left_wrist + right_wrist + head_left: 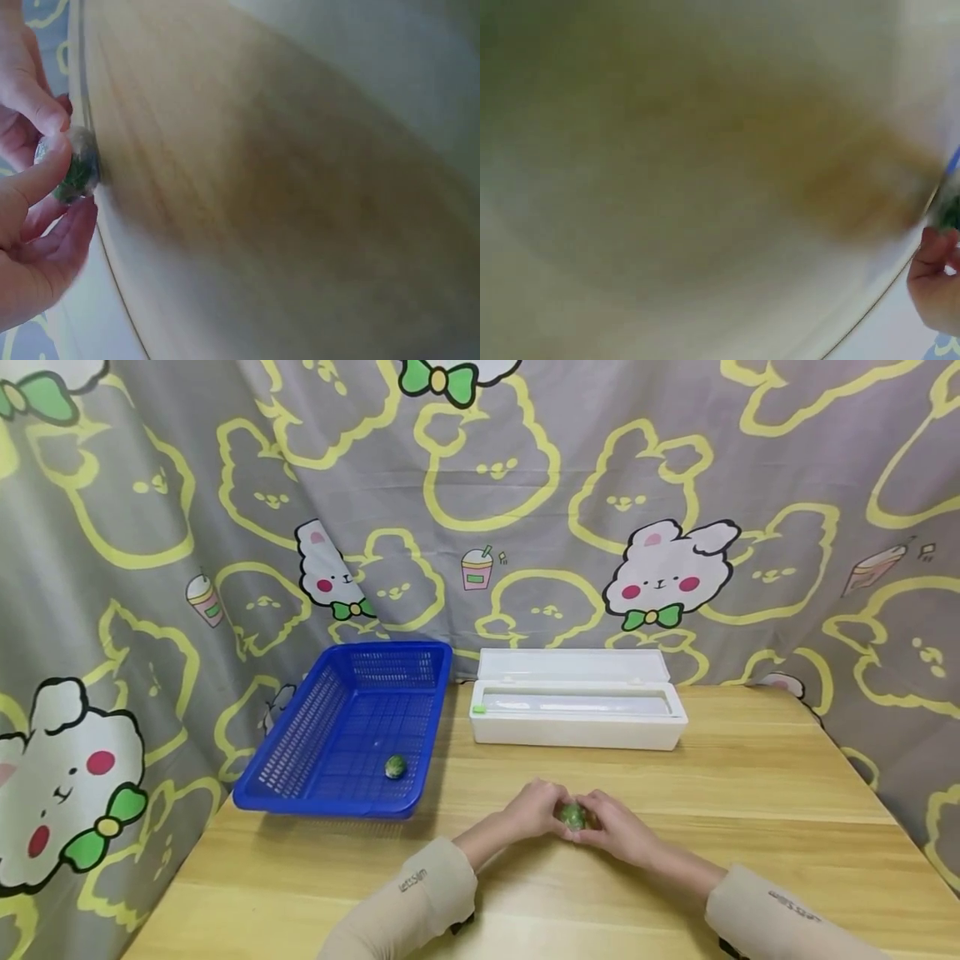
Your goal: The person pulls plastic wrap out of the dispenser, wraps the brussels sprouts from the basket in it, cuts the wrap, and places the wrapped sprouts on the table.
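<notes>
Between both hands, above the wooden table, is a small round green item [573, 816] in clear plastic wrap. My left hand [536, 811] pinches it from the left, with the thumb on its near side in the left wrist view. From the other side my right hand [618, 829] holds it with thumb and fingers. In the left wrist view the wrapped green item [77, 171] shows shiny film over dark green. Only part of the right hand [936, 281] appears in the right wrist view, at the edge.
A blue plastic basket [251, 793] stands at the left with one small round green item [395, 767] inside. Behind the hands is a long white cling film dispenser [577, 732], lid raised, with a green slider [479, 709]. A patterned curtain [525, 502] hangs behind the table [757, 793].
</notes>
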A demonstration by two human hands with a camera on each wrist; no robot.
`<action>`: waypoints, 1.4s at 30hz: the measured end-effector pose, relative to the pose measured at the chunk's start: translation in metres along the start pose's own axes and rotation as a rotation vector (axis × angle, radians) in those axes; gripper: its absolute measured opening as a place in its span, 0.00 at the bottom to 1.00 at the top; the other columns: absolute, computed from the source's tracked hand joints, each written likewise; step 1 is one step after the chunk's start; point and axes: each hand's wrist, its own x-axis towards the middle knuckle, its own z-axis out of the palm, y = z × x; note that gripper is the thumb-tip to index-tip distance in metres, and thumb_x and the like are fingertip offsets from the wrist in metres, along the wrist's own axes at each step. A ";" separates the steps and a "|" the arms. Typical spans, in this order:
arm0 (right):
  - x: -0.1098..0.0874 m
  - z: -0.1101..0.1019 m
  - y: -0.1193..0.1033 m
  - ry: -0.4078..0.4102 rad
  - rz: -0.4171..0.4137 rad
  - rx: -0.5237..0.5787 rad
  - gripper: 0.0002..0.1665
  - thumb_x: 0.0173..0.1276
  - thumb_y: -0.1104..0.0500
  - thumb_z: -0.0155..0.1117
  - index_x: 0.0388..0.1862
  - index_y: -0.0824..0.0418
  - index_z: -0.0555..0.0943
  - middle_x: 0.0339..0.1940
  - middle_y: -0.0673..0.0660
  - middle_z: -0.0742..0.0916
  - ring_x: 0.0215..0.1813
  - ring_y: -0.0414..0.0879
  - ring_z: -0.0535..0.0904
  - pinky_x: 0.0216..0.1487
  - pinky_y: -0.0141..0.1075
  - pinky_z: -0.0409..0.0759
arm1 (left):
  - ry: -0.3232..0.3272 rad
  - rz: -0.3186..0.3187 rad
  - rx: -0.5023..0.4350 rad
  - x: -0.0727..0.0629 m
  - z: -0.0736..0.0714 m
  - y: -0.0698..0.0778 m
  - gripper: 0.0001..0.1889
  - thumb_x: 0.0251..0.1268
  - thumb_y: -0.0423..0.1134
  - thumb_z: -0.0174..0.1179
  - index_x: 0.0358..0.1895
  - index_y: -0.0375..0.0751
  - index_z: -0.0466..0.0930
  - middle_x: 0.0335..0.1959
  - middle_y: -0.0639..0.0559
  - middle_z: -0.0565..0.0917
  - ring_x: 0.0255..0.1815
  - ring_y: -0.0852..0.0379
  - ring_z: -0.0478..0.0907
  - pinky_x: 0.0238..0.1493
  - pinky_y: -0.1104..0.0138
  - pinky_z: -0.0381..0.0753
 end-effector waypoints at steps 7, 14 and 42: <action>0.003 0.000 0.005 -0.072 -0.035 -0.020 0.28 0.55 0.57 0.66 0.50 0.75 0.74 0.35 0.54 0.78 0.34 0.39 0.70 0.33 0.30 0.72 | -0.023 0.005 0.006 -0.001 0.003 -0.003 0.20 0.39 0.39 0.73 0.38 0.35 0.80 0.29 0.53 0.82 0.26 0.68 0.71 0.30 0.81 0.69; 0.000 0.001 0.005 0.011 0.022 0.010 0.39 0.49 0.55 0.71 0.55 0.76 0.70 0.34 0.52 0.77 0.34 0.40 0.70 0.34 0.31 0.72 | -0.048 -0.027 -0.021 -0.003 0.000 -0.007 0.28 0.41 0.44 0.72 0.48 0.35 0.75 0.31 0.52 0.81 0.29 0.66 0.73 0.32 0.79 0.70; 0.002 0.003 0.003 0.019 0.075 0.132 0.37 0.49 0.57 0.72 0.54 0.74 0.71 0.40 0.60 0.80 0.40 0.48 0.73 0.40 0.35 0.73 | 0.009 -0.039 -0.060 -0.005 0.006 -0.006 0.16 0.43 0.38 0.71 0.37 0.35 0.81 0.16 0.58 0.78 0.17 0.69 0.69 0.23 0.81 0.68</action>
